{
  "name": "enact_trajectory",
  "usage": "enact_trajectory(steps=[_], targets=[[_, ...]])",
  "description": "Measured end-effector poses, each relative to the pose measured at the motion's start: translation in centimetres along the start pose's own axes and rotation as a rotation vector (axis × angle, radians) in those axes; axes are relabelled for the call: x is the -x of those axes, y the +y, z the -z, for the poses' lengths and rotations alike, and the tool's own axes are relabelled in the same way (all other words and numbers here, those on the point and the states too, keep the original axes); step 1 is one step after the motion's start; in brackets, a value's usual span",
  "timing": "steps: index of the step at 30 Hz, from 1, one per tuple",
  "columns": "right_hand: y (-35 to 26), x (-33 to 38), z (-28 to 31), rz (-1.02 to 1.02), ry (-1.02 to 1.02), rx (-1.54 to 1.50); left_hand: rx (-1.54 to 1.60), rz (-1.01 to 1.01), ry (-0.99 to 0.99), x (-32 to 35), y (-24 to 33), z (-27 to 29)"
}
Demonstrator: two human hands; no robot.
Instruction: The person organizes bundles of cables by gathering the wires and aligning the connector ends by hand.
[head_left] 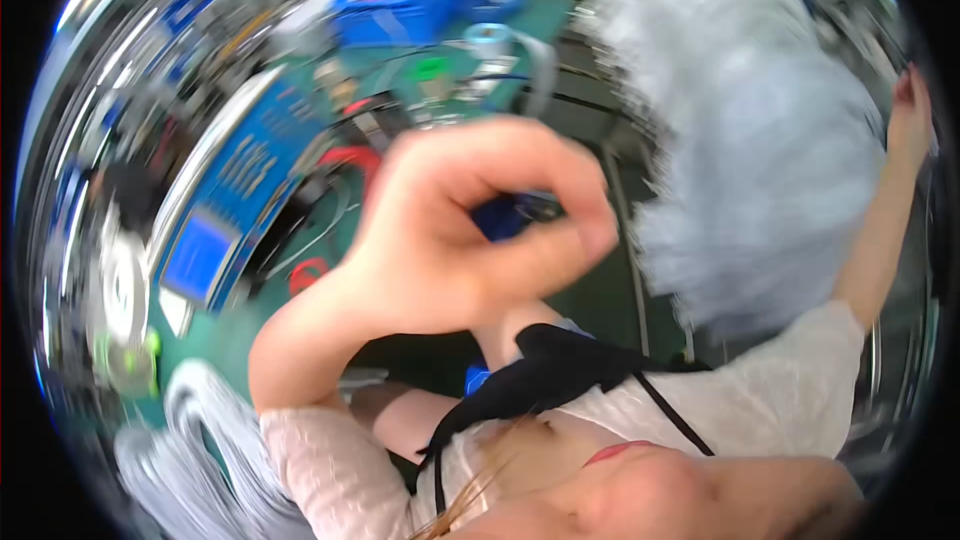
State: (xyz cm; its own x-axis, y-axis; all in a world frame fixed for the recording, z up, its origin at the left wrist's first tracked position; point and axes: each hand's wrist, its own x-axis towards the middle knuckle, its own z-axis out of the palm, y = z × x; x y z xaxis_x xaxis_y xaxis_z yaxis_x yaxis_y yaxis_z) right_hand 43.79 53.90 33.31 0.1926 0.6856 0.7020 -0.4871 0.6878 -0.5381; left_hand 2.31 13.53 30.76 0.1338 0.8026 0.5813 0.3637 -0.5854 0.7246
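My left hand (450, 230) is raised in the middle of the view, in front of my body. Its thumb and forefinger curl into a ring with their tips pressed together; anything thin between them is lost in the blur. Far out at the right rim, my right hand (908, 120) is at the end of a stretched arm, beside a large pale grey-white bundle (750, 140). Blur hides how its fingers lie and whether they grip anything. The bundle looks like many long strands, frayed along its left side.
On the green table (200, 340) stands a blue panelled device (245, 175) with a lit screen. Coiled grey cables (215, 450) lie at the near left. Farther back are a blue bin (395, 10), a tape roll (488, 40) and a red-handled tool (350, 155).
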Motion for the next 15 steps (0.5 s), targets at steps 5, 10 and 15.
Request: enact_trajectory(steps=[5, 10, 15], targets=[[5.4, 19.1, -23.0, -0.173, -0.916, 0.594, -0.151, -0.088, 0.255, 12.8, 6.3, 8.2], [0.8, 30.2, -33.9, -0.137, -2.383, 0.141, -0.151, 0.074, -0.083, 26.8, 12.9, 10.7], [5.0, 38.5, -39.9, -0.505, -2.343, -0.007, -1.365, 1.317, 1.162, 41.7, 20.0, 9.6]])
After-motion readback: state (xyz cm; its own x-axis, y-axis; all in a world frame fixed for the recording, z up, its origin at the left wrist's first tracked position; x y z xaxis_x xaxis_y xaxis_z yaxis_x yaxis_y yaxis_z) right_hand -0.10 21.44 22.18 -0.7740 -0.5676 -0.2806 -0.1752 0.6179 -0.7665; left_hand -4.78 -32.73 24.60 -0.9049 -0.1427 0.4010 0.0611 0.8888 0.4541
